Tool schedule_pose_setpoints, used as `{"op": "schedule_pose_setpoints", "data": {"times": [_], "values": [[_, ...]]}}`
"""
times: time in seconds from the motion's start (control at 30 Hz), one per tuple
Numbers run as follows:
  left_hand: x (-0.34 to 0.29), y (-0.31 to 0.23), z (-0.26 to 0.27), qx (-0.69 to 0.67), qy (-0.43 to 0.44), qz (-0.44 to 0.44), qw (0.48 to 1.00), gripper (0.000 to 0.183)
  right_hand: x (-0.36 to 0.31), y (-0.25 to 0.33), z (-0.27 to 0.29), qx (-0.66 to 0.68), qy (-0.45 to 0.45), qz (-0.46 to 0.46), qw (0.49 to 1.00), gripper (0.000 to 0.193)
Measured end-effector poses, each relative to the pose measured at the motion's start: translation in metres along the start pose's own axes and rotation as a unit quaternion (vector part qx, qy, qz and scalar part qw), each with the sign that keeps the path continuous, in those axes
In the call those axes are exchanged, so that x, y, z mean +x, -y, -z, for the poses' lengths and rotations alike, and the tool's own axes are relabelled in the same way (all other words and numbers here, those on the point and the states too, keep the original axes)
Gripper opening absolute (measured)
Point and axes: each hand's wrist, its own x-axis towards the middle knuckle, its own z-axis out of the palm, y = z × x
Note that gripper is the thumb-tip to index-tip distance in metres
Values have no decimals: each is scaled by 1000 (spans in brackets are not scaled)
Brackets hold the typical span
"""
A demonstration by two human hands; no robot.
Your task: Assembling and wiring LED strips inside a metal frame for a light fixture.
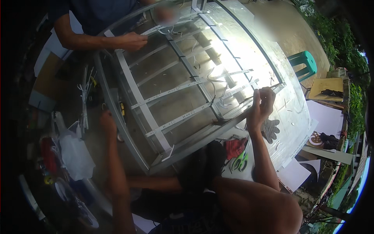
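A grey metal frame (128,142) with cross bars lies tilted before me. White LED strips (183,117) with small round lenses run across its bars, and loose wires (224,91) hang among them. My right hand (265,103) is raised at the frame's right near side, close to a strip's end. Its fingers are curled together; what they pinch, if anything, is too small to make out. Outside the frame's left edge, my left hand (108,121) reaches down in dim light beside a small ring-shaped thing (104,106). Its fingers are too blurred to read.
Across the frame, a co-worker's hand (134,41) grips a white strip. Green-handled scissors (239,162), a red cloth (235,148) and a grey glove (270,130) lie near my right forearm. A yellow-black cutter (122,109) is at left. A green stool (304,64) stands at far right.
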Motion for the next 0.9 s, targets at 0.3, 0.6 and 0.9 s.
{"op": "schedule_pose_setpoints", "data": {"times": [0.3,0.6,0.9], "values": [[-15,-8,0,26,-45,-139,989,29,-35,-50,47,97,-174,-355,913,16],[14,35,-23,43,-51,-112,992,29,-49,-92,43,163,-40,-390,905,16],[26,25,-1,-6,-13,-67,998,25,-51,-69,24,237,114,-390,882,37]]}}
